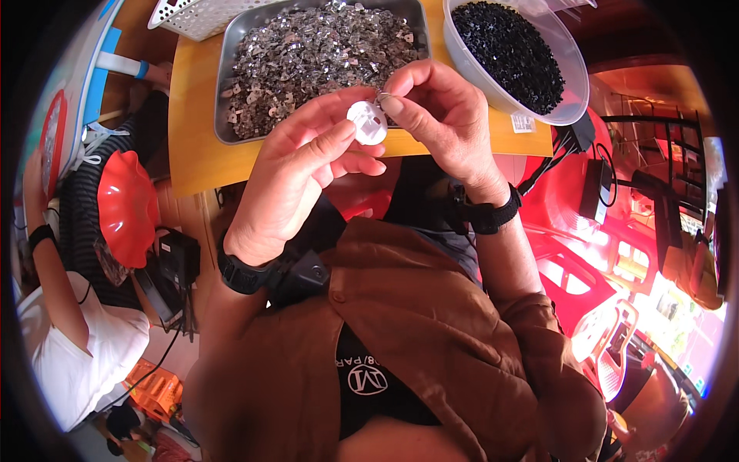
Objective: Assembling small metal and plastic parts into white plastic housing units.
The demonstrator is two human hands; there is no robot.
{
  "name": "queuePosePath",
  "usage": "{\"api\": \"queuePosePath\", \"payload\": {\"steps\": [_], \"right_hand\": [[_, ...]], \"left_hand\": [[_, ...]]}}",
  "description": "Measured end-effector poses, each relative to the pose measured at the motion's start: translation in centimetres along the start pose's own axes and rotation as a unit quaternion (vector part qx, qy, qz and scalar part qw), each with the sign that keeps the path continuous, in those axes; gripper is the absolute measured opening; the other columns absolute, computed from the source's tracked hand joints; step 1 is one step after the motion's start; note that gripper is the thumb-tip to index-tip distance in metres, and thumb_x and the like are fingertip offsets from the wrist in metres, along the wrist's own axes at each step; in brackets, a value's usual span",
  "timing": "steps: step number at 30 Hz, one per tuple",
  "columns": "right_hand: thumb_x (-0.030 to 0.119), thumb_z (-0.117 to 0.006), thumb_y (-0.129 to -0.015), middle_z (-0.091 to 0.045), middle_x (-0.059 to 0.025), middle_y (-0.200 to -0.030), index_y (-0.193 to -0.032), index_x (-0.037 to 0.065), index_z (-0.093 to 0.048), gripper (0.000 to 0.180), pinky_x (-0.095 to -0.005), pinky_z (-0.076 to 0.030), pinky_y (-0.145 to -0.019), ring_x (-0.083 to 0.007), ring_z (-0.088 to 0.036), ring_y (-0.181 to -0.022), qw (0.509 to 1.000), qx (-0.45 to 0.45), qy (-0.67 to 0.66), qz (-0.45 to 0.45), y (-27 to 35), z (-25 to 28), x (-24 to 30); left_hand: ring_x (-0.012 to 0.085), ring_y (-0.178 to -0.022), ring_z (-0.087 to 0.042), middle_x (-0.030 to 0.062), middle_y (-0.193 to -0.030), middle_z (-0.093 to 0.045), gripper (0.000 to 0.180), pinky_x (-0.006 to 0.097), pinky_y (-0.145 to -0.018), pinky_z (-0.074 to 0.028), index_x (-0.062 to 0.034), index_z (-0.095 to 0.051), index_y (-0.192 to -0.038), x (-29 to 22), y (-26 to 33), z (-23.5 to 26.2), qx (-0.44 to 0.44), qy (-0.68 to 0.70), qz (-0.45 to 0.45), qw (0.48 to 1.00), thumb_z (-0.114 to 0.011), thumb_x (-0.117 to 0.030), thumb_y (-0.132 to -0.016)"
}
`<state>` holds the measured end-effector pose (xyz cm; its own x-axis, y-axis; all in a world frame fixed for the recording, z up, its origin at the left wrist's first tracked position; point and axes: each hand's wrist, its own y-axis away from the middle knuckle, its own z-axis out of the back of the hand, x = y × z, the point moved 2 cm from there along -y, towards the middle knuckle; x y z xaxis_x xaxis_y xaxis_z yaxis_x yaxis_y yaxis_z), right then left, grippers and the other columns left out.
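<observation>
Between the thumb and fingers of my left hand (pixel 308 150) is a round white plastic piece (pixel 367 123) with openings in its face. My right hand (pixel 443 115) pinches a small, thin metal piece (pixel 382 98) at the upper edge of the white piece; its exact shape is too small to make out. Both hands are raised over the near edge of the table. Just beyond them lies a metal tray (pixel 221 115) heaped with small shiny metal parts (pixel 315 58).
A translucent white tub (pixel 573 88) of small black parts (pixel 508 54) stands right of the tray on the yellow table (pixel 192 165). A white perforated basket (pixel 202 17) is at the back left. A red wavy-edged stool (pixel 127 208) and another person (pixel 85 339) are at the left.
</observation>
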<state>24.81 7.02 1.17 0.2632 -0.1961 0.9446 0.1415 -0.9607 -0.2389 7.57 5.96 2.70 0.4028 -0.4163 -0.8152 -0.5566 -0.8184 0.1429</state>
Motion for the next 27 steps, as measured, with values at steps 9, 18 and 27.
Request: {"api": "queuePosePath", "payload": {"steps": [9, 18, 27], "right_hand": [[0.002, -0.068, -0.079, -0.063, -0.0033, -0.091, -0.09, 0.001, -0.058, 0.015, -0.0194, -0.049, -0.067, -0.006, -0.059, -0.076, 0.974, -0.008, 0.226, 0.016, -0.3, 0.2, 0.4], [0.003, -0.069, -0.076, -0.065, -0.003, -0.08, -0.09, 0.004, -0.065, 0.015, -0.0225, -0.049, -0.058, -0.0092, -0.061, -0.066, 0.929, 0.014, 0.359, 0.089, -1.8, 0.4, 0.0], [0.007, -0.067, -0.076, -0.063, -0.0034, -0.08, -0.086, 0.006, -0.065, 0.01, -0.0255, -0.049, -0.056, -0.0155, -0.06, -0.061, 0.88, 0.063, 0.441, 0.167, -3.4, 0.3, 0.5]], "left_hand": [[0.0192, -0.089, -0.061, 0.0116, -0.108, -0.058, 0.036, 0.033, -0.079, -0.051, 0.001, -0.043, -0.125, -0.1, -0.6, 0.3, -0.035, -0.092, 0.005, 0.995, -0.049, -0.015, -0.094], [0.0192, -0.088, -0.062, 0.0101, -0.101, -0.06, 0.031, 0.033, -0.079, -0.053, 0.0008, -0.047, -0.121, -0.4, -1.8, 1.6, -0.044, -0.098, 0.027, 0.994, -0.05, -0.014, -0.094], [0.0163, -0.084, -0.062, 0.0079, -0.093, -0.061, 0.025, 0.031, -0.077, -0.054, 0.0004, -0.053, -0.112, -1.0, -2.3, 2.3, -0.063, -0.105, 0.017, 0.992, -0.054, -0.014, -0.092]]}}
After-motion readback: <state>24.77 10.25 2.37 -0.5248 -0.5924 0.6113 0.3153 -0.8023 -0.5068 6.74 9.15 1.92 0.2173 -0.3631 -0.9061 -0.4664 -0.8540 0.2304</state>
